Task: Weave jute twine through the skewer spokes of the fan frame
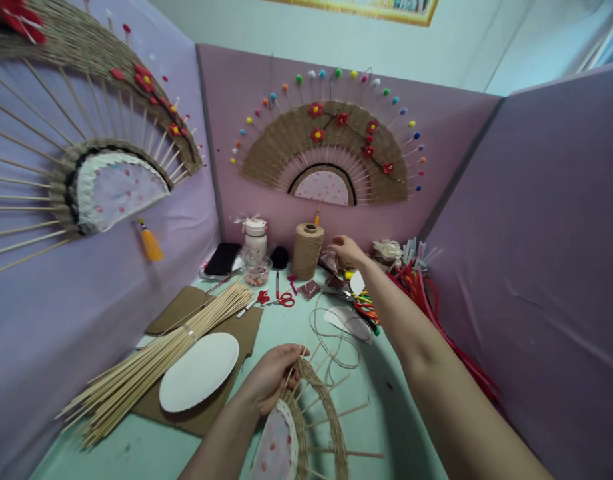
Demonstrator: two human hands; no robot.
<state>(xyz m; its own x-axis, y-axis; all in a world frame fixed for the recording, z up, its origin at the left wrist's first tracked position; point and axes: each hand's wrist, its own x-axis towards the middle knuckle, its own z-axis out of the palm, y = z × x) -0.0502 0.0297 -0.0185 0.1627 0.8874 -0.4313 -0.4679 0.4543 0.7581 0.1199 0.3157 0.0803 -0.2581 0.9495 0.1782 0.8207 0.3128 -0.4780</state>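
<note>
Bare left hand (274, 375), right hand (350, 250), bare forearms (396, 310)

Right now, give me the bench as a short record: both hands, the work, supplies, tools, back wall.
Left hand: grips the woven fan near its far end
Right hand: extended, just right of the twine spool; grip unclear
Work: twine bands, protruding sticks, spotted centre
Supplies: stick bundle and white oval over cardboard
Tools: red-handled scissors
Back wall: larger fan, red flowers
</note>
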